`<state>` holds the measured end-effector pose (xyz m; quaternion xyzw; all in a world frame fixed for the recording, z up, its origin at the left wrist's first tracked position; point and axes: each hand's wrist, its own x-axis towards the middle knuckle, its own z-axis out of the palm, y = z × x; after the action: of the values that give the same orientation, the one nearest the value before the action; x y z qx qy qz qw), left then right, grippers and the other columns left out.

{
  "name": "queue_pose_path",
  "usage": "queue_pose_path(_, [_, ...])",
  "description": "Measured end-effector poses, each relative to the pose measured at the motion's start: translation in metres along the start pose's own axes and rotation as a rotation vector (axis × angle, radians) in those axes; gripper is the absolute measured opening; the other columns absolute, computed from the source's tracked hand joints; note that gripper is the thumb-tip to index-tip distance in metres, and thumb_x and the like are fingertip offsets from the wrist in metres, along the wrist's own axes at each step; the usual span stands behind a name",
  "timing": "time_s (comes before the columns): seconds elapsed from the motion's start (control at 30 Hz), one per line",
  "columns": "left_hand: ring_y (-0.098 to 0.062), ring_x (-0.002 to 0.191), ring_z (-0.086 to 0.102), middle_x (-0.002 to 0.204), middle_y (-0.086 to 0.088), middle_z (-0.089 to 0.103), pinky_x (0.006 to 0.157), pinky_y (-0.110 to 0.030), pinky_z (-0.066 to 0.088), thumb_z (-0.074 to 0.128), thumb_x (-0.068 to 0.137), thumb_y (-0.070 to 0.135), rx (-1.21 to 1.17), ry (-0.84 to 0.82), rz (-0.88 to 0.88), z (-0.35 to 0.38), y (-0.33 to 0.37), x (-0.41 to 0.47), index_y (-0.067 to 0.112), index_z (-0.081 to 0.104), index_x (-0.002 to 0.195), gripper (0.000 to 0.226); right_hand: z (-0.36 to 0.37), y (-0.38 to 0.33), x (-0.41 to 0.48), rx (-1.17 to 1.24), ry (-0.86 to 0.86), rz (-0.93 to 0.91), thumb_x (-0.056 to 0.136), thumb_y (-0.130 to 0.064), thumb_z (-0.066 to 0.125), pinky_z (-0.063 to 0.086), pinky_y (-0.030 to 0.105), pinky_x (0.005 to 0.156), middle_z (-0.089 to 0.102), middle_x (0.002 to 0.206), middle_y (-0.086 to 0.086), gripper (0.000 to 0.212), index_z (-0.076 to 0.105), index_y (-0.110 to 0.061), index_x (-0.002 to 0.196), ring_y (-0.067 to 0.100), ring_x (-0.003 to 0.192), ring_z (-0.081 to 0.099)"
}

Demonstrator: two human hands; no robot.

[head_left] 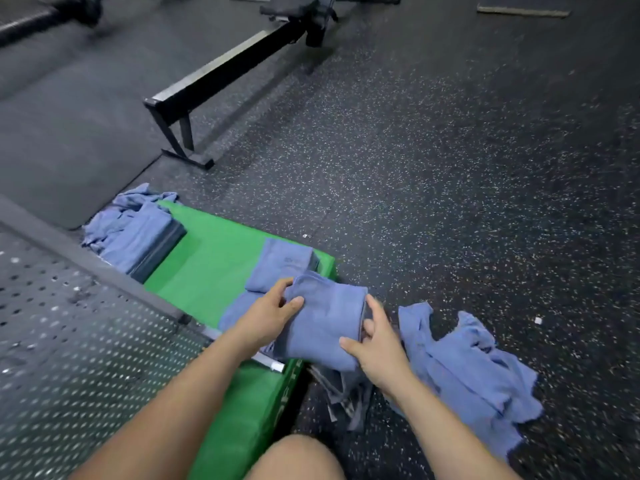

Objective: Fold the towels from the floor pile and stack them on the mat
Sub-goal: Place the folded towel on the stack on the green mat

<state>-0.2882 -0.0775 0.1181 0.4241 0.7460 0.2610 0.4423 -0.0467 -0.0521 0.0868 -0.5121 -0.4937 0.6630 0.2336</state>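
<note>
While the left hand (273, 315) and the right hand (379, 346) grip a folded blue towel (327, 327) with curled fingers (294, 302), crumpled towels (467, 362) lie on the speckled floor (450, 168).

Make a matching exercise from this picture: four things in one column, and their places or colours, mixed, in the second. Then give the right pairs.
Column A
1. held towel
2. loose pile
3. tall stack
4. bench

Column B
a. on the speckled floor, at right
b. black, beyond the mat
c. gripped by the left hand and the right hand
d. at the mat's far end

Pairs: 1-c, 2-a, 3-d, 4-b
</note>
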Motion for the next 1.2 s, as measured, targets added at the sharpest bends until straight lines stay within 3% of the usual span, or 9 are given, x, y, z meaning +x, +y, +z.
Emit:
queue_pose_path(0.17, [-0.026, 0.091, 0.066, 0.095, 0.000, 0.070, 0.076, -0.036, 0.050, 0.060, 0.107, 0.036, 0.189, 0.034, -0.141, -0.021, -0.040, 0.032, 0.032, 0.051, 0.149, 0.043, 0.054, 0.030, 0.038, -0.165, -0.069, 0.027, 0.073, -0.023, 0.072, 0.054, 0.047, 0.109, 0.068, 0.138, -0.005, 0.108, 0.019, -0.043, 0.165, 0.017, 0.125, 0.067])
queue_pose_path(0.3, [-0.039, 0.123, 0.066, 0.134, -0.017, 0.070, 0.097, -0.038, 0.049, 0.055, 0.110, 0.027, 0.304, 0.147, -0.171, -0.048, -0.059, 0.063, 0.022, 0.050, 0.155, 0.045, 0.099, 0.030, 0.067, -0.219, -0.068, 0.035, 0.079, -0.022, 0.077, 0.055, 0.045, 0.105, 0.067, 0.139, -0.003, 0.108, 0.016, -0.041, 0.166, 0.021, 0.123, 0.068])
queue_pose_path(0.4, [-0.042, 0.121, 0.066, 0.133, -0.022, 0.071, 0.095, -0.041, 0.049, 0.052, 0.109, 0.024, 0.350, 0.229, -0.193, -0.060, -0.072, 0.074, 0.019, 0.053, 0.150, 0.041, 0.128, 0.027, 0.078, -0.245, -0.050, 0.027, 0.086, -0.016, 0.080, 0.053, 0.041, 0.106, 0.066, 0.142, 0.003, 0.110, 0.010, -0.040, 0.168, 0.025, 0.127, 0.066])
queue_pose_path(0.5, [-0.044, 0.119, 0.064, 0.131, -0.026, 0.068, 0.096, -0.044, 0.050, 0.056, 0.106, 0.022, 0.383, 0.263, -0.235, -0.061, -0.087, 0.076, 0.017, 0.053, 0.150, 0.044, 0.143, 0.035, 0.081, -0.393, -0.083, 0.051, 0.091, -0.018, 0.076, 0.051, 0.034, 0.088, 0.068, 0.135, 0.009, 0.112, -0.001, -0.035, 0.170, 0.033, 0.118, 0.068])
queue_pose_path(0.6, [-0.045, 0.123, 0.060, 0.137, -0.022, 0.056, 0.106, -0.049, 0.050, 0.068, 0.096, 0.030, 0.462, 0.282, -0.263, -0.053, -0.094, 0.073, 0.021, 0.049, 0.152, 0.060, 0.140, 0.046, 0.082, -0.479, -0.107, 0.084, 0.088, -0.031, 0.078, 0.055, 0.041, 0.098, 0.062, 0.143, 0.012, 0.114, -0.002, -0.032, 0.170, 0.035, 0.122, 0.066])
queue_pose_path(0.7, [-0.043, 0.118, 0.060, 0.131, -0.016, 0.056, 0.103, -0.052, 0.051, 0.069, 0.092, 0.027, 0.504, 0.289, -0.167, -0.034, -0.083, 0.072, 0.019, 0.057, 0.139, 0.049, 0.115, 0.050, 0.082, -0.539, -0.075, 0.092, 0.092, -0.041, 0.076, 0.049, 0.044, 0.108, 0.052, 0.151, 0.014, 0.100, 0.015, -0.025, 0.169, 0.034, 0.134, 0.058])
queue_pose_path(0.83, [-0.037, 0.118, 0.062, 0.124, -0.008, 0.065, 0.100, -0.052, 0.053, 0.058, 0.085, 0.042, 0.524, 0.173, -0.011, 0.019, -0.050, 0.072, 0.023, 0.066, 0.124, 0.044, 0.050, 0.056, 0.078, -0.610, 0.010, 0.038, 0.099, -0.036, 0.069, 0.048, 0.039, 0.096, 0.061, 0.130, 0.006, 0.069, 0.037, -0.022, 0.159, 0.029, 0.117, 0.063])
queue_pose_path(0.93, [-0.030, 0.118, 0.060, 0.121, 0.000, 0.066, 0.099, -0.048, 0.052, 0.069, 0.095, 0.036, 0.550, 0.062, 0.115, 0.071, -0.025, 0.072, 0.025, 0.065, 0.127, 0.035, -0.012, 0.069, 0.075, -0.662, 0.064, 0.064, 0.098, -0.029, 0.068, 0.051, 0.040, 0.092, 0.062, 0.119, 0.003, 0.051, 0.049, -0.022, 0.145, 0.028, 0.111, 0.065])
queue_pose_path(1.2, [-0.026, 0.115, 0.060, 0.121, 0.005, 0.066, 0.093, -0.047, 0.052, 0.065, 0.099, 0.043, 0.713, -0.219, 0.332, 0.192, 0.001, 0.078, 0.030, 0.060, 0.130, 0.034, -0.176, 0.141, 0.041, -0.949, 0.170, 0.150, 0.100, -0.024, 0.062, 0.052, 0.043, 0.091, 0.062, 0.130, 0.007, 0.036, 0.057, -0.018, 0.134, 0.031, 0.114, 0.063])
